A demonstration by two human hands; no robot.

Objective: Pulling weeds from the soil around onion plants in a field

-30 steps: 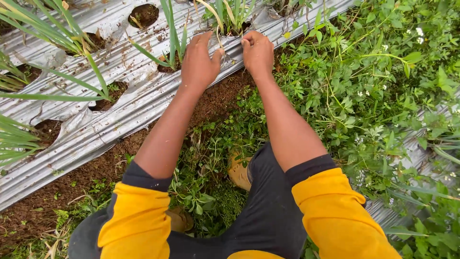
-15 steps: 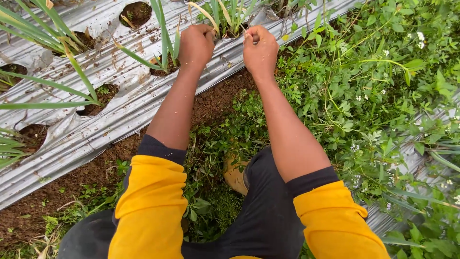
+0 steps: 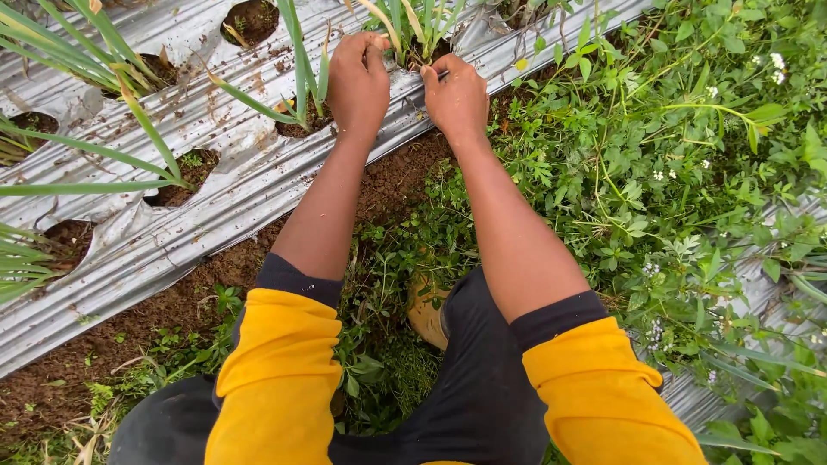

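Note:
My left hand [image 3: 357, 82] reaches over the silver plastic mulch [image 3: 215, 129], its fingertips pinched on a yellowed leaf [image 3: 377, 19] of a green plant clump [image 3: 413, 30] that grows from a hole in the sheet. My right hand [image 3: 457, 96] is just right of that clump. Its thumb and fingers are closed on a thin stalk at the clump's base, and most of that stalk is hidden. The two hands sit close together on either side of the clump. Yellow sleeves are pushed up over dark cuffs.
More holes [image 3: 258, 19] in the mulch hold long-leaved plants [image 3: 103, 52]. A strip of bare brown soil [image 3: 396, 181] runs along the bed's edge. Dense weeds with small white flowers [image 3: 672, 172] fill the right side. A tan shoe [image 3: 426, 306] shows between my knees.
Both hands have moved up the bed and closer together onto the clump. The fingers have gone from lying loosely on the mulch to pinching.

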